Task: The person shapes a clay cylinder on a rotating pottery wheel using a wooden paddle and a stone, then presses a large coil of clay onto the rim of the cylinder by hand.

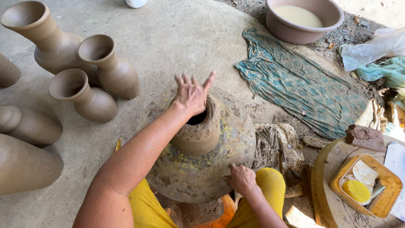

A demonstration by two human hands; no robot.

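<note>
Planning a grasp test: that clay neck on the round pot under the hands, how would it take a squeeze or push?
The clay neck looks damp and rough-edged, so it would probably dent rather than hold stiff. The left hand rests open on its rim, which suggests light contact suffices. The round pot beneath looks bulky, likely heavy, and may roll; the right hand steadies its side.

left hand (pixel 192 95): fingers spread, arm extended | right hand (pixel 241 178): curled

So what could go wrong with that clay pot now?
The left hand lies flat over the rim of the clay lump, which looks soft; pressing hard might bend the rim. The right hand grips the edge of the wheel; a jerk might tilt the lump. The finished vases stand close and could get bumped.
</note>
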